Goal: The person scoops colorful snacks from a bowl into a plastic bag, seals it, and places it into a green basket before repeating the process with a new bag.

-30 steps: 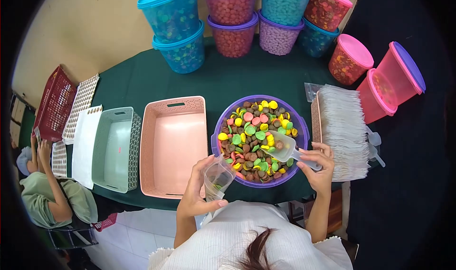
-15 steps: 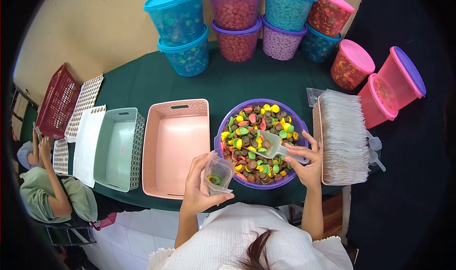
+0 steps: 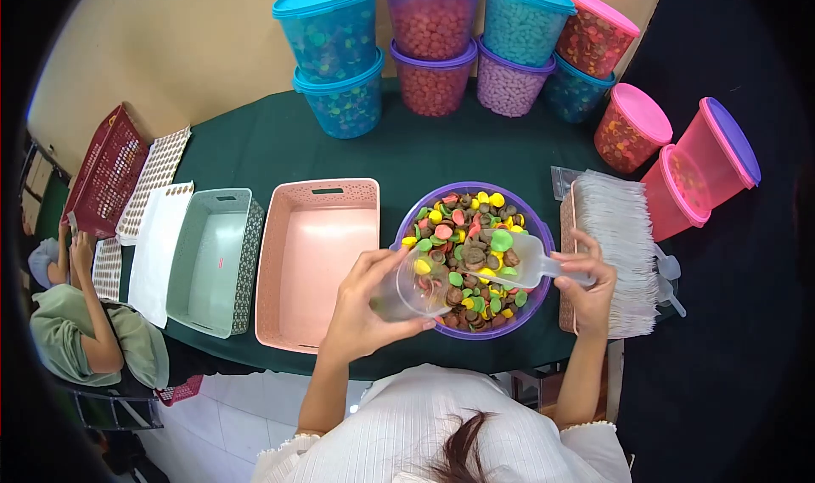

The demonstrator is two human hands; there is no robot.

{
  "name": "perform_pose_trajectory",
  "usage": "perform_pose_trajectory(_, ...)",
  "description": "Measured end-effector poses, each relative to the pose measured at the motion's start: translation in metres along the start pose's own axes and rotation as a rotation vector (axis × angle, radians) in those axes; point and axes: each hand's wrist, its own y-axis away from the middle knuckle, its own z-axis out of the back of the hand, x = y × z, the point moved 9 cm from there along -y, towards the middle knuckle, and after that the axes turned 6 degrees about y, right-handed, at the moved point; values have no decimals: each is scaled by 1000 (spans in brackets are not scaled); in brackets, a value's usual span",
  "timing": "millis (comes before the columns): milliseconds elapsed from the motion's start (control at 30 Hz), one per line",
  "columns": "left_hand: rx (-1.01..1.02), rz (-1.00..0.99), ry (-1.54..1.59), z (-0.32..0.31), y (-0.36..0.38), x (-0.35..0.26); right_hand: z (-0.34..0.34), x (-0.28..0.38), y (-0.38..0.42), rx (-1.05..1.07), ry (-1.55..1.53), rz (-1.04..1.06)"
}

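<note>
My left hand grips a clear plastic pouch, tilted with its mouth facing right, over the left edge of a purple tub. Blurred greenish pieces show faintly inside the pouch. In my right hand is the handle of a translucent scoop. Brown, green and yellow pieces lie on the scoop, whose front end is close to the pouch's mouth. Below, the tub is full of small shell- or disc-shaped candies in brown, green, yellow and red.
Left of the tub stand a pink basket and a green basket. A container of stacked clear pouches is on the right, with spare scoops beside it. Lidded tubs line the back. Another person sits far left.
My left hand has moved right and tipped the pouch toward the scoop. My right hand has lifted the scoop out of the candies, loaded, and shifted slightly right.
</note>
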Motion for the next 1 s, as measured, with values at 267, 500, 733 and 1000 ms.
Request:
perform_pose_trajectory(267,255,-92,-29,-21,-48,-27,10,52,-59,249,169,163)
perform_pose_trajectory(500,338,-127,-39,-40,-49,-24,-12,71,-72,519,285,212)
perform_pose_trajectory(733,387,-65,-12,-45,-47,-25,-21,85,-82,595,349,281)
perform_pose_trajectory(1000,317,-12,-9,-42,-43,-20,-24,101,-84,624,397,330)
